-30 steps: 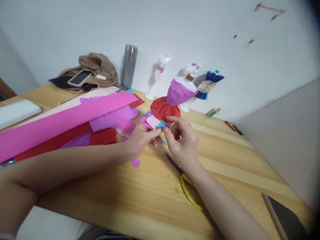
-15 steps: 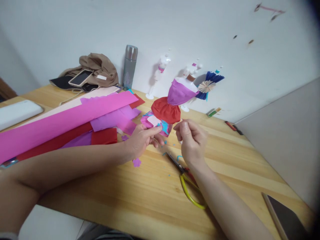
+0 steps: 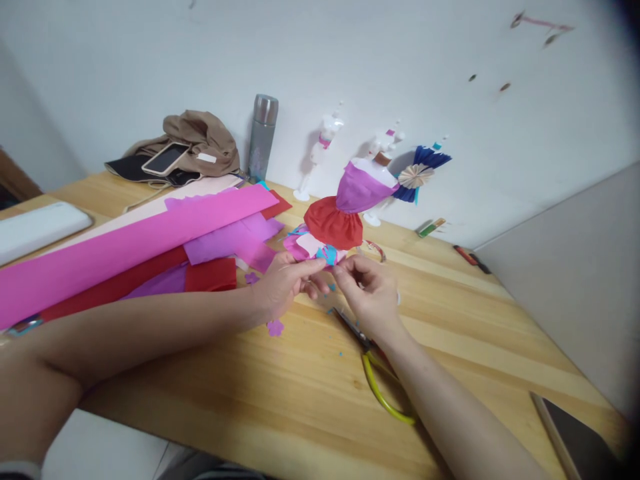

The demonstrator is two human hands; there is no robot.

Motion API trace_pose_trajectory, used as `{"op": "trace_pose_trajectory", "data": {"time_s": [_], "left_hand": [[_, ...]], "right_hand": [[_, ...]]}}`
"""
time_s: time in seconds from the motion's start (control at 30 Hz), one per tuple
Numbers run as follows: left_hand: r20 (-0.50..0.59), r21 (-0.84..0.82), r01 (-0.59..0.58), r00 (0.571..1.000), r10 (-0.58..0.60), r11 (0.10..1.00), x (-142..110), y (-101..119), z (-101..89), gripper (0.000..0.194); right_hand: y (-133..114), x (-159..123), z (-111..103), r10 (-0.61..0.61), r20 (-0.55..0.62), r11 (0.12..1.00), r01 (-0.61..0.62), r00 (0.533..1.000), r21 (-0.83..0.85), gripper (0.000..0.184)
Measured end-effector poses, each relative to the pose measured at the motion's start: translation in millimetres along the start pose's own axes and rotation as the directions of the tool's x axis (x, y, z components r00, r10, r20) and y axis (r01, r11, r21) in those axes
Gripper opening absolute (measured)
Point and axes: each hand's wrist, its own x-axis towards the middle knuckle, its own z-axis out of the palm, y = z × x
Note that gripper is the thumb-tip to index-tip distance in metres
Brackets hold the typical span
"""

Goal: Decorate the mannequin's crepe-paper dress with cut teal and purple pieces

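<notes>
A small dress form wears a purple paper bodice [image 3: 363, 187] and a gathered red skirt layer [image 3: 334, 222]. Below the red, a pink and pale paper skirt [image 3: 299, 247] flares out toward me. My left hand [image 3: 293, 277] grips its hem, thumb on top, beside a blue paper piece [image 3: 327, 255] lying on the pale part. At the same hem, the thumb and fingers of my right hand [image 3: 370, 290] are pinched together, close to the left thumb. Under the right wrist lie scissors with yellow handles [image 3: 377, 387].
Coloured paper sheets [image 3: 125, 247] spread across the left. Purple paper flowers [image 3: 275, 327] and blue scraps dot the table. Along the wall stand a flask [image 3: 263, 140], a bare dress form [image 3: 320, 147] and one in blue pleats [image 3: 420, 175]. A dark tablet-like object [image 3: 575, 433] lies front right.
My right hand has moved left, from beside the skirt to its hem by the left thumb. The blue piece now looks flatter against the hem. My left hand keeps its grip.
</notes>
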Motion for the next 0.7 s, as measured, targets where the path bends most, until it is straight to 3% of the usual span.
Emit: {"op": "trace_pose_trajectory", "data": {"time_s": [0.17,0.33,0.47,0.7], "left_hand": [[-0.005,-0.01,0.001,1.0,-0.001,1.0,-1.6,-0.6,1.4,0.037],[0.019,-0.008,0.015,1.0,-0.015,1.0,-2.6,-1.7,0.5,0.037],[0.027,0.0,0.016,1.0,-0.016,1.0,-3.0,-1.3,1.0,0.035],[-0.008,0.052,0.008,1.0,-0.007,0.999,-1.2,-3.1,2.0,0.029]], "right_hand": [[-13.5,2.1,-1.9,0.111,0.035,0.973,-0.116,0.993,0.2,0.03],[-24.8,3.4,-3.8,0.206,0.125,0.883,-0.24,0.97,0.403,0.032],[-28.5,3.7,-4.8,0.293,0.166,0.804,-0.337,0.942,0.491,0.036],[-40.4,8.0,-9.1,0.322,0.26,0.706,-0.414,0.91,0.575,0.045]]}}
